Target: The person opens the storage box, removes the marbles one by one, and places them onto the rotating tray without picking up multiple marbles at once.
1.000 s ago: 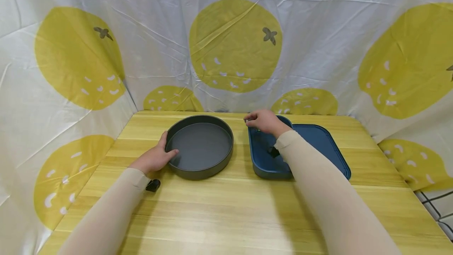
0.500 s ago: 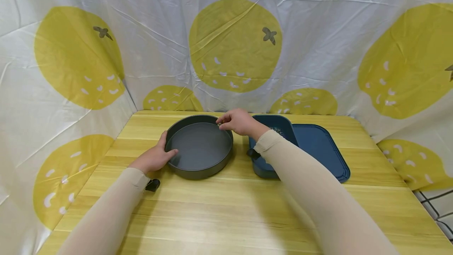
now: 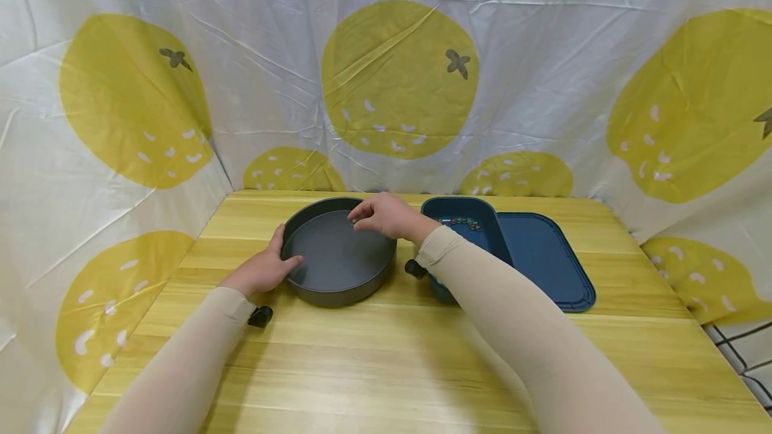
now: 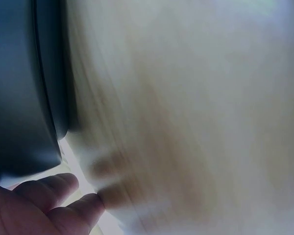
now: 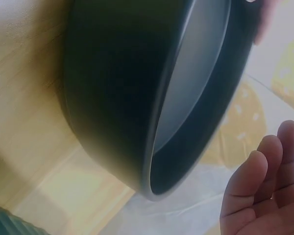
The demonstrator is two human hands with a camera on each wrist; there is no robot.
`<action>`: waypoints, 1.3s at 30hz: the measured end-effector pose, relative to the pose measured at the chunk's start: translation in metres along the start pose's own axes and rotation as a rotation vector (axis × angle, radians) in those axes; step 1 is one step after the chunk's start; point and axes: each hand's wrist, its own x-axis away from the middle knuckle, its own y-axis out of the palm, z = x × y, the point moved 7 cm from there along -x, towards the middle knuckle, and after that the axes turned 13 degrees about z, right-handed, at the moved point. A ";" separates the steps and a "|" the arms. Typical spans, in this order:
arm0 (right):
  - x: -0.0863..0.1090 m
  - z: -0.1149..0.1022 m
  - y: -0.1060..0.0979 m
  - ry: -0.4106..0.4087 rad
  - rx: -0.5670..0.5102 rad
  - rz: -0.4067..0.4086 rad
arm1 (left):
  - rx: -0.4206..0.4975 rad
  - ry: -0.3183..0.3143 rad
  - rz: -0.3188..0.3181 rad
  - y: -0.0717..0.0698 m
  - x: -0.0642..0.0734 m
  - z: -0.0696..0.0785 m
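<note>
A round dark grey pan lies on the wooden table. My left hand holds its left side, thumb over the rim and the other fingers outside. In the left wrist view, two fingertips reach the table beside the pan wall. My right hand is above the pan's right rim. Its thumb and forefinger pinch something tiny, apparently a glass marble, mostly hidden by the fingertips. Several coloured marbles lie in the blue rectangular box to the right. In the right wrist view, the other fingers are loosely bent.
A flat blue lid lies right of the box, partly behind my right sleeve. The wooden table ends at a white curtain with yellow fruit prints, at the back and sides. A black wrist camera sits under my left wrist.
My right hand has moved left from above the blue box to over the pan's right part, uncovering the marbles in the box. My left hand and the pan have stayed in place.
</note>
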 end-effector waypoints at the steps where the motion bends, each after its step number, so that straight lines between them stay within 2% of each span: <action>1: 0.000 -0.001 0.000 0.002 -0.003 -0.002 | -0.001 0.000 0.001 0.000 0.000 0.000; 6: 0.002 -0.003 0.001 0.001 -0.005 -0.010 | 0.001 0.003 0.006 0.001 0.000 -0.001; 11: 0.003 0.004 -0.004 0.027 -0.048 0.001 | 0.003 0.003 0.007 0.001 0.000 -0.001; 15: 0.003 0.025 -0.016 0.089 -0.115 0.039 | 0.005 -0.002 0.004 0.002 0.000 -0.002; 18: 0.005 0.052 -0.032 0.151 -0.134 0.091 | 0.003 -0.001 0.007 0.001 -0.001 -0.002; 22: 0.012 0.096 -0.053 0.228 -0.071 0.148 | -0.009 0.007 0.008 0.001 -0.002 -0.002; 27: 0.020 0.142 -0.063 0.277 0.061 0.163 | -0.012 0.011 0.002 0.001 -0.002 -0.001; 33: 0.025 0.158 -0.067 0.331 0.103 0.181 | -0.010 0.005 -0.003 0.001 -0.001 0.000; 39: 0.021 0.168 -0.057 0.275 0.240 0.071 | -0.019 0.000 -0.003 0.001 -0.001 0.000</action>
